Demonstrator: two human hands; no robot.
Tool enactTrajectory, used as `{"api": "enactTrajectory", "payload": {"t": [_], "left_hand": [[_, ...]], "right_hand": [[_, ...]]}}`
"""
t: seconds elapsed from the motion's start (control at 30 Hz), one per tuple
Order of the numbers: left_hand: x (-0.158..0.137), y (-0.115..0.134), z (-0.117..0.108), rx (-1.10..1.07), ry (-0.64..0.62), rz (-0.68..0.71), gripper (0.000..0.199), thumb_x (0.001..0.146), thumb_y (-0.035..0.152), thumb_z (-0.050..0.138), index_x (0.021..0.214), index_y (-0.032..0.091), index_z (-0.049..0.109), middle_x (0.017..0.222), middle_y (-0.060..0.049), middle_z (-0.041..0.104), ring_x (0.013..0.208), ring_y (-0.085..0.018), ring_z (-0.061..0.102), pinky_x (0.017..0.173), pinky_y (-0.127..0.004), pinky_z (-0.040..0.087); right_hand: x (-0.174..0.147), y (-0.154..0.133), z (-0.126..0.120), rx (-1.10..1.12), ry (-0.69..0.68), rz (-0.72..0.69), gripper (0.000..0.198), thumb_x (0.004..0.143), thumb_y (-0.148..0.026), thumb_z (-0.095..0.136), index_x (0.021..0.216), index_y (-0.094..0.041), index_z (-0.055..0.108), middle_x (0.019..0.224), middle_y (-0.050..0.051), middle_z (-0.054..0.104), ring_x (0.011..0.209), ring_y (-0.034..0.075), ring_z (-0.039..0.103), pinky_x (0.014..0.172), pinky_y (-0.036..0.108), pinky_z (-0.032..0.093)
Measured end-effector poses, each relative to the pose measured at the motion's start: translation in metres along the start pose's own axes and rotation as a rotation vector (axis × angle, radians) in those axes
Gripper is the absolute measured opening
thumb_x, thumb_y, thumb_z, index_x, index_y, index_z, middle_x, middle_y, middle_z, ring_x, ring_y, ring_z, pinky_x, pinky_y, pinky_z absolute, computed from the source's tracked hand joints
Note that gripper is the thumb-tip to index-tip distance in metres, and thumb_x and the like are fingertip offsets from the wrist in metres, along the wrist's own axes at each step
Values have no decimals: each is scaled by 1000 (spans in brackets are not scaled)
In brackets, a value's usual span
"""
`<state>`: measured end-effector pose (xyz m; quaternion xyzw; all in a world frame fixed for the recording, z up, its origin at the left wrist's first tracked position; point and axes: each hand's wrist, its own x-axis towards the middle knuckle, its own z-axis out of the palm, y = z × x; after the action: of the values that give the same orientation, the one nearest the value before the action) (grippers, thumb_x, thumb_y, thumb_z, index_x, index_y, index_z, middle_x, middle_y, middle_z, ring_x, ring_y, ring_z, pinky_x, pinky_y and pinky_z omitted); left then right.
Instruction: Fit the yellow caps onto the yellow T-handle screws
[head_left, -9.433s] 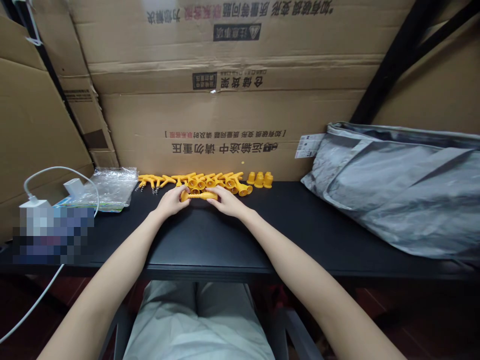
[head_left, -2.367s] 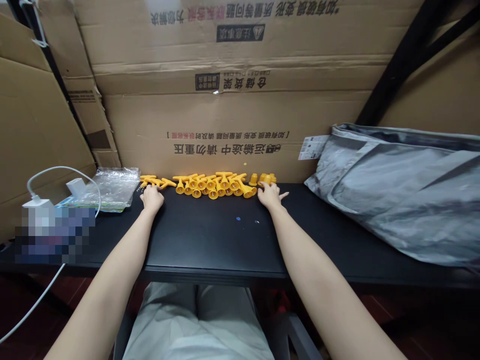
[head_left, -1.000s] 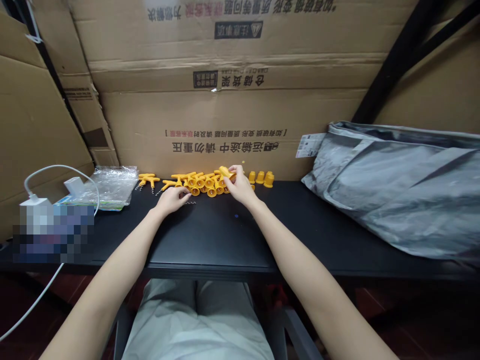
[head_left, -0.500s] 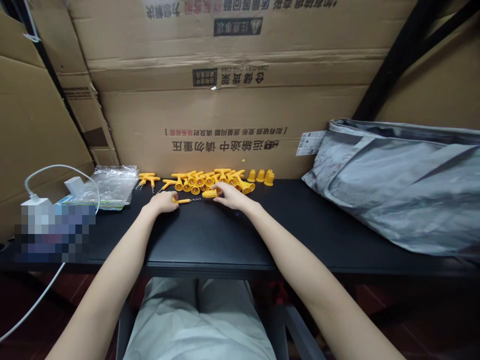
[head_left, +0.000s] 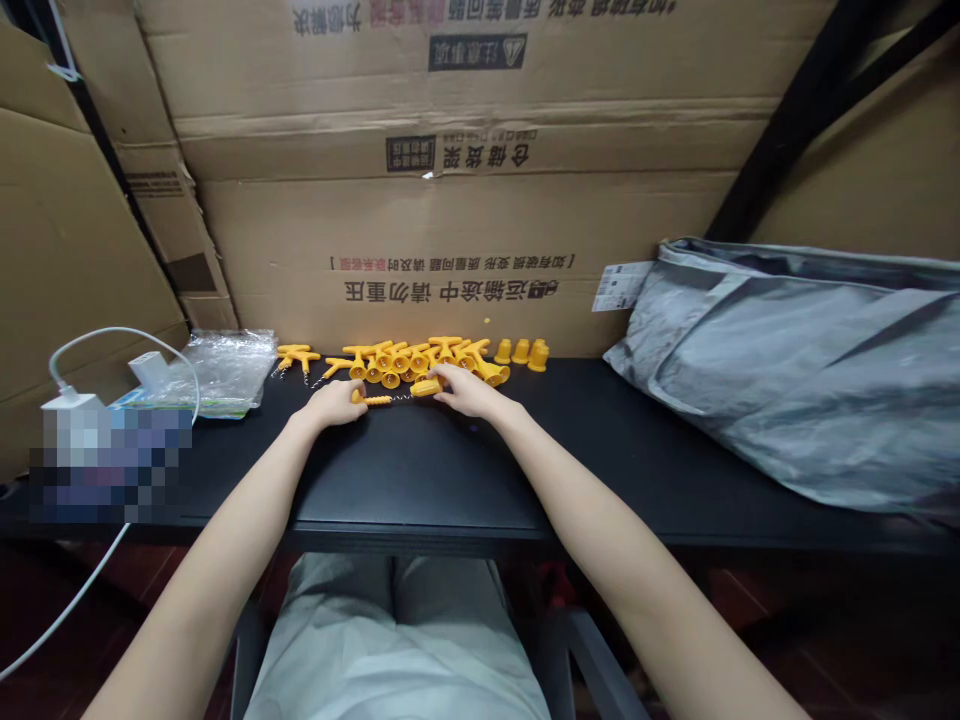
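Observation:
Pinched in my left hand [head_left: 335,403] is a yellow-handled corkscrew [head_left: 379,400], its metal spiral pointing right. My right hand [head_left: 461,390] grips a yellow bell-shaped cap [head_left: 426,387], with its end facing the spiral. The spiral's tip is at the cap's left end; whether it has entered the cap I cannot tell. Just behind both hands lies a pile of yellow corkscrews with caps [head_left: 401,362]. To the left of the pile are a few uncapped corkscrews [head_left: 300,355] with bare spirals. Several loose yellow caps [head_left: 521,351] stand to the right.
Clear plastic bags [head_left: 225,370] lie at the left, near a white charger [head_left: 73,425] with a cable and a blurred-out object [head_left: 112,465]. A large grey bag [head_left: 787,380] fills the right of the black table [head_left: 420,480]. Cardboard [head_left: 465,210] walls the back.
My left hand has shifted slightly right with the corkscrew, bringing its spiral up to the cap. The cap in my right hand has moved a little right and tilted.

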<state>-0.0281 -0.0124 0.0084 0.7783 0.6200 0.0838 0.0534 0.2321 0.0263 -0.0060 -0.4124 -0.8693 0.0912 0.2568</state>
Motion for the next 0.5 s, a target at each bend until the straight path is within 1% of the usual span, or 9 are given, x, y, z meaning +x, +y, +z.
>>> {"api": "enactTrajectory", "payload": {"t": [0.13,0.33,0.43,0.5], "left_hand": [[-1,2,-1,-8,9,15,29,73,29,49,99,22,61,89,-6,68,80,-22,61,71,-30,44],[0,0,0,-40,16,-14,28,74,29,50,99,22,61,80,-4,67,77,-20,61,69,-29,43],[0,-1,1,-48,39,-7,28,74,29,50,98,21,61,78,-3,66,74,-20,60,65,-28,42],[1,0,2,-54,75,23,27,74,28,50,98,21,61,77,-3,65,72,-19,59,65,-28,41]], "right_hand": [[0,0,0,-7,2,1,32,73,-5,67,103,-14,60,94,6,62,89,18,59,83,33,45],[0,2,-3,17,13,16,33,73,-4,65,104,-14,60,97,7,63,92,20,60,86,35,46],[0,2,-3,59,13,6,33,72,-3,65,102,-15,60,101,8,64,93,20,60,88,37,46],[1,0,-2,119,8,13,32,73,-5,66,103,-16,60,104,8,64,93,19,61,89,37,47]]}}
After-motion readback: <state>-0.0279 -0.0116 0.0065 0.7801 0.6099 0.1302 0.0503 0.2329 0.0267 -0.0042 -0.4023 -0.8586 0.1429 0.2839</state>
